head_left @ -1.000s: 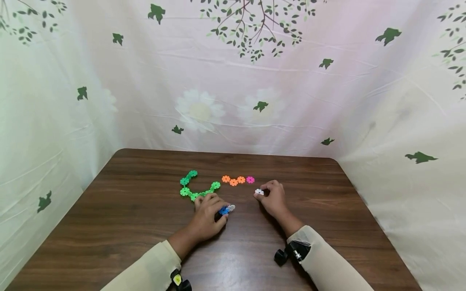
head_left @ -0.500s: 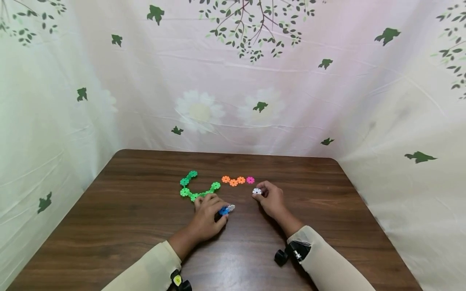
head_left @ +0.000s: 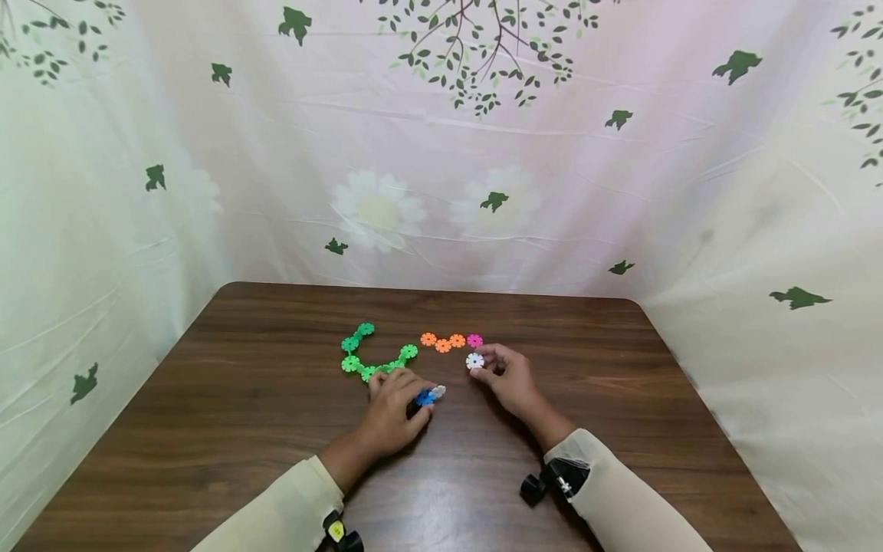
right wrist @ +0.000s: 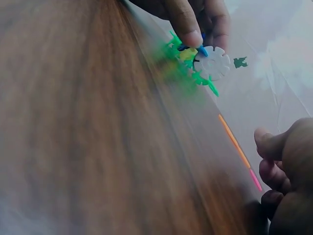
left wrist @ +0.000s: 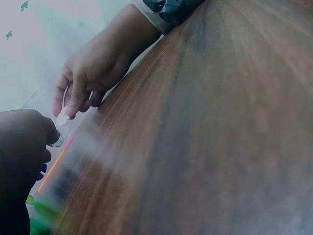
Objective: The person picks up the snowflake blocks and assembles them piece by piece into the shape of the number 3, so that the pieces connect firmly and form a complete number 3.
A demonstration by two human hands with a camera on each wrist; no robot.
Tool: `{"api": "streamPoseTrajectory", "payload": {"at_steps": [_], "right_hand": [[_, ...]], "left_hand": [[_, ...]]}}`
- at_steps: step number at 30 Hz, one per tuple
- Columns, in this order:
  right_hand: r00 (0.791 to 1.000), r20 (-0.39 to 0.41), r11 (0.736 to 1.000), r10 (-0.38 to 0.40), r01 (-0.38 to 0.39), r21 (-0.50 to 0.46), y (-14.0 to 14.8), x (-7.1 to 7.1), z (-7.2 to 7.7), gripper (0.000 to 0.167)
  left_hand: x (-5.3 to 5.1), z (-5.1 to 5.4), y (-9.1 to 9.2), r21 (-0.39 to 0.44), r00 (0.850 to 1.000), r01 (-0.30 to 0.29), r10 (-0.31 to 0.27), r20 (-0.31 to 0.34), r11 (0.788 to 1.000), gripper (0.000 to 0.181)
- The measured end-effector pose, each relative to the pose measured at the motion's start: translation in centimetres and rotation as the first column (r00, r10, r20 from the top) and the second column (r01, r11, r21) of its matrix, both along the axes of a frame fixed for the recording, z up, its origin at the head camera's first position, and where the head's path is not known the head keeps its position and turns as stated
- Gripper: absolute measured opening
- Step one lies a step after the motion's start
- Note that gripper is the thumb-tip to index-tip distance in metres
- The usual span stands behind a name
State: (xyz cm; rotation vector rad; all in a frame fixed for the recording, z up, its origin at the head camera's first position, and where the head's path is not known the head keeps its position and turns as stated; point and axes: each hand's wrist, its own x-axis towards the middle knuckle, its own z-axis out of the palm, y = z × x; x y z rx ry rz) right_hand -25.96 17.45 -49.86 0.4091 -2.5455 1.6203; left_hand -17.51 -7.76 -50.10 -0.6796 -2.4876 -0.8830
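My left hand (head_left: 398, 410) pinches a blue notched disc (head_left: 424, 399) joined to a greyish-white notched disc (head_left: 438, 392). Some of its fingers lie by the lower end of a chain of green notched discs (head_left: 350, 363), covering part of it. To the right, my right hand (head_left: 509, 377) holds a white notched disc (head_left: 474, 361) between thumb and fingers, its flat face toward the head camera. That disc is just below a pink disc (head_left: 474, 340) on the table. In the right wrist view the joined white disc (right wrist: 213, 63) stands tilted up from the left hand.
Several orange notched discs (head_left: 442, 346) lie in a short row left of the pink one, behind both hands. The brown wooden table (head_left: 276, 429) ends at a back edge against a patterned cloth (head_left: 428, 261), which also hangs at both sides.
My right hand has moved a little left with the white disc, bringing it below the pink disc and turning its face more toward the head camera. The left hand stays in place.
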Motion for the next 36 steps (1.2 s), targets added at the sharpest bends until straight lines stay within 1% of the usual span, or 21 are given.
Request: {"api": "streamPoseTrajectory", "payload": {"at_steps": [3,7,9,15,18,23,26,31,36], "right_hand": [[0.998,0.048,0.998,0.030,-0.027,-0.062,-0.3,0.2,0.1,0.033],[0.990,0.113,0.989,0.083,-0.068,-0.129,-0.5,0.5,0.4,0.033],[0.986,0.137,0.986,0.099,-0.080,-0.143,-0.6,0.6,0.5,0.034],[0.975,0.174,0.977,0.138,-0.106,-0.183,-0.7,0.8,0.6,0.035],[0.963,0.208,0.971,0.170,-0.127,-0.205,-0.8,1.0,0.7,0.035],[0.942,0.251,0.962,0.224,-0.173,-0.210,-1.1,1.5,0.8,0.033],[0.937,0.266,0.960,0.225,-0.167,-0.223,-1.3,1.7,0.8,0.033],[0.931,0.299,0.956,0.209,-0.130,-0.264,-1.4,1.8,0.9,0.036],[0.917,0.324,0.949,0.233,-0.141,-0.282,-1.6,1.9,0.9,0.038]], "left_hand": [[0.0,0.0,0.0,-0.001,1.000,-0.005,0.005,-0.008,1.000,0.036],[0.0,-0.1,0.0,-0.001,1.000,-0.008,0.008,-0.014,1.000,0.040],[0.0,-0.1,0.0,-0.005,1.000,-0.009,0.009,-0.019,1.000,0.040],[-0.1,-0.1,0.1,-0.016,0.998,-0.020,0.019,-0.057,1.000,0.040],[-0.1,0.0,0.1,-0.012,0.998,-0.016,0.016,-0.054,1.000,0.040],[0.0,0.0,0.2,-0.002,0.999,-0.012,0.012,-0.045,1.000,0.038],[0.0,-0.1,0.2,0.001,0.999,-0.009,0.009,-0.050,1.000,0.038],[-0.1,-0.1,0.2,-0.001,0.999,-0.001,0.001,-0.050,1.000,0.037],[0.0,-0.2,0.1,-0.001,0.999,0.005,-0.005,-0.039,1.000,0.038]]}}
